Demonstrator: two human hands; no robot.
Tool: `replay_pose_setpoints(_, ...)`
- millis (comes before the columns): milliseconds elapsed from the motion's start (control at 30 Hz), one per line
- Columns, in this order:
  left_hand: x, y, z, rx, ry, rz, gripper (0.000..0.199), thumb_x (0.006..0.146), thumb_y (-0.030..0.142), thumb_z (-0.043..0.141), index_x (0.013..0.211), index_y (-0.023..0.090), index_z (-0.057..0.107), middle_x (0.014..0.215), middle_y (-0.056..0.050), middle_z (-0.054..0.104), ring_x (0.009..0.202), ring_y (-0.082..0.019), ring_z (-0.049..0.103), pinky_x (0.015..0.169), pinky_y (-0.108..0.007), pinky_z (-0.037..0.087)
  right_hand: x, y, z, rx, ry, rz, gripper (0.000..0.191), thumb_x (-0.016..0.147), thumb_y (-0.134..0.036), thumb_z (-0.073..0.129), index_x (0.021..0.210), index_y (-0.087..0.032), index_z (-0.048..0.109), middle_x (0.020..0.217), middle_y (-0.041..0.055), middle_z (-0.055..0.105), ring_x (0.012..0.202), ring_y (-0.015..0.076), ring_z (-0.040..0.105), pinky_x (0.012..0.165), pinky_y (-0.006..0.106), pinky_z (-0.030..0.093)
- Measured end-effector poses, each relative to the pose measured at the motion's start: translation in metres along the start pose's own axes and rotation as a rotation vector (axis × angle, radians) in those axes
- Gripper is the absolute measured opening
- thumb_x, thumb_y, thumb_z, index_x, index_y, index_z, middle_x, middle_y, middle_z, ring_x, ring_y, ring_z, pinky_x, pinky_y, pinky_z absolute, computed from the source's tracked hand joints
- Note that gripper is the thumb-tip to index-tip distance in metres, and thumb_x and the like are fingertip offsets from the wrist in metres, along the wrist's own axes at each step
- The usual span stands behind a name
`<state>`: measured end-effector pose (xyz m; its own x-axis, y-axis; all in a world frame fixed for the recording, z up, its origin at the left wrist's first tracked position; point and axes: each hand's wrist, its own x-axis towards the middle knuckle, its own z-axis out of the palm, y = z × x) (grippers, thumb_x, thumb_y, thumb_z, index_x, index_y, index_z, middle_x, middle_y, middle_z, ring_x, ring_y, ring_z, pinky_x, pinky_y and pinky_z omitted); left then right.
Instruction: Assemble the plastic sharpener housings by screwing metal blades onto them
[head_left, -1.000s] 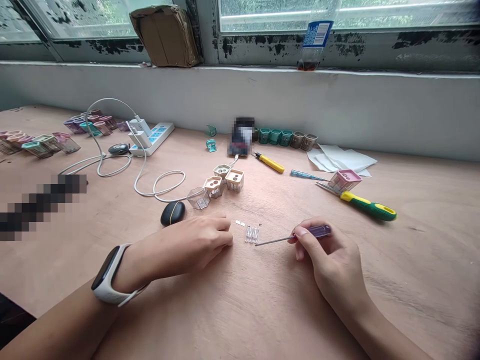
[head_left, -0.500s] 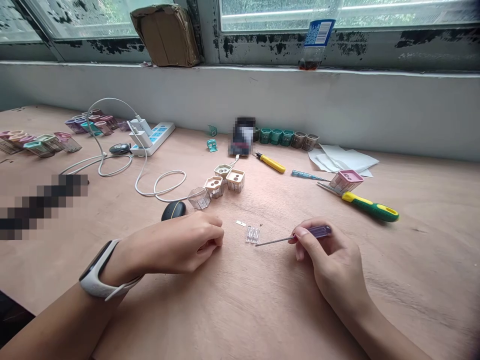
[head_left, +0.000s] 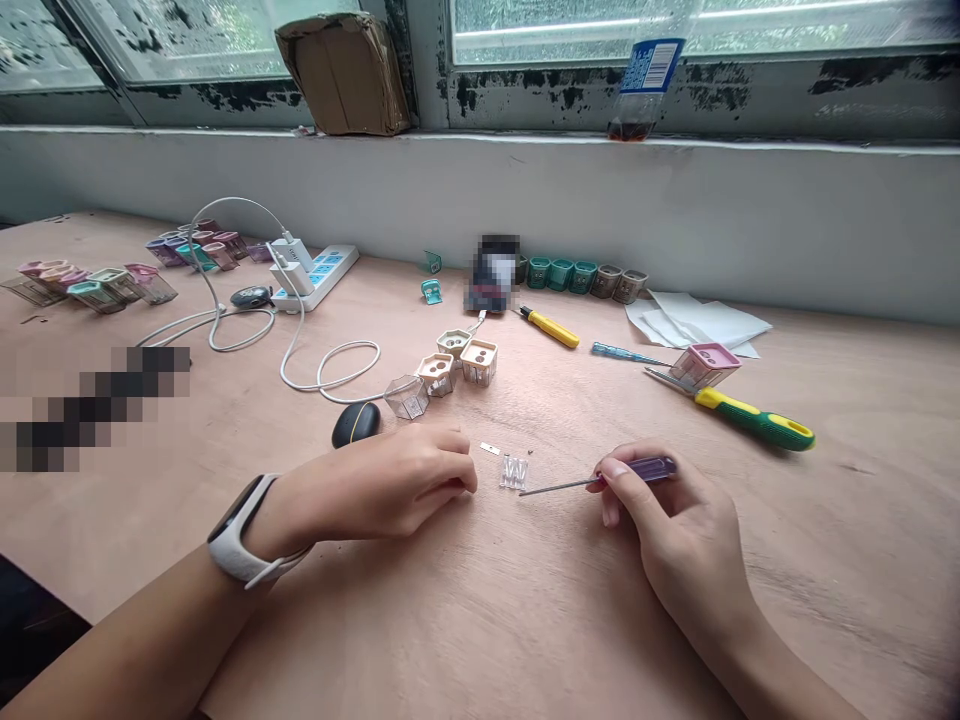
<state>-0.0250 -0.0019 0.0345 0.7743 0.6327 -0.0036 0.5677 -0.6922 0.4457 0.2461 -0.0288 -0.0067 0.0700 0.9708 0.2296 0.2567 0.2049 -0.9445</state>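
Head view: left hand curled, any held item hidden; right hand pinches screwdriver.

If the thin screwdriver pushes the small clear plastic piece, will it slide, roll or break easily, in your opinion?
The small clear plastic piece looks light, so it probably slides easily on the plywood table top. Lying flat, it seems unlikely to roll. Its thin ribs might crack under the screwdriver.

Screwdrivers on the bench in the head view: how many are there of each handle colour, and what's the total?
Purple: 1, the purple-handled screwdriver in the right hand
Yellow: 1, the yellow-handled screwdriver
Blue: 1, the blue-handled screwdriver
Green and yellow: 1, the green-and-yellow-handled screwdriver
Total: 4
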Motion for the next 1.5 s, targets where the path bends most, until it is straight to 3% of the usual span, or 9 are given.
replay_pose_setpoints(567, -0.003, 0.003, -0.005, 0.057, -0.053, -0.055, 0.022, 0.090, 0.004, 0.051, 0.076, 0.017, 0.062, 0.079, -0.002, 0.059, 0.071, -0.014, 0.055, 0.063, -0.025, 0.041, -0.001, -0.001, -0.002, -0.017, -0.003, 0.008, 0.029, 0.090, -0.044, 0.067, 0.078, -0.018, 0.065, 0.063, 0.0016, 0.062, 0.053, 0.0121, 0.058, 0.050, 0.023, 0.050)
replay_pose_setpoints(833, -0.005, 0.003, -0.006, -0.042, -0.066, -0.026, 0.020, 0.089, 0.004, 0.055, 0.087, 0.018, 0.069, 0.087, -0.002, 0.065, 0.079, -0.014, 0.061, 0.070, -0.024, 0.046, -0.002, 0.002, -0.003, -0.035, -0.006, 0.000, 0.030, 0.090, -0.045, 0.068, 0.078, -0.018, 0.066, 0.061, 0.0007, 0.061, 0.054, 0.0118, 0.058, 0.051, 0.022, 0.051)
replay_pose_setpoints(1133, 0.013, 0.001, 0.018, -0.140, 0.269, 0.090, 0.014, 0.100, 0.014, 0.057, 0.104, 0.016, 0.070, 0.095, -0.004, 0.072, 0.085, -0.014, 0.066, 0.075, -0.026, 0.048, -0.001, 0.000, -0.001, -0.015, 0.005, 0.015, 0.032, 0.089, -0.046, 0.069, 0.077, -0.017, 0.066, 0.064, 0.0024, 0.062, 0.053, 0.0123, 0.057, 0.049, 0.023, 0.050)
replay_pose_setpoints(1500, 0.015, 0.003, 0.014, -0.396, 0.336, -0.109, 0.013, 0.093, 0.014, 0.066, 0.103, 0.018, 0.073, 0.097, 0.000, 0.076, 0.088, -0.012, 0.070, 0.081, -0.023, 0.055, -0.005, -0.001, 0.000, 0.032, -0.017, -0.006, 0.026, 0.093, -0.041, 0.067, 0.082, -0.017, 0.066, 0.065, 0.0011, 0.063, 0.052, 0.0098, 0.055, 0.050, 0.021, 0.049)
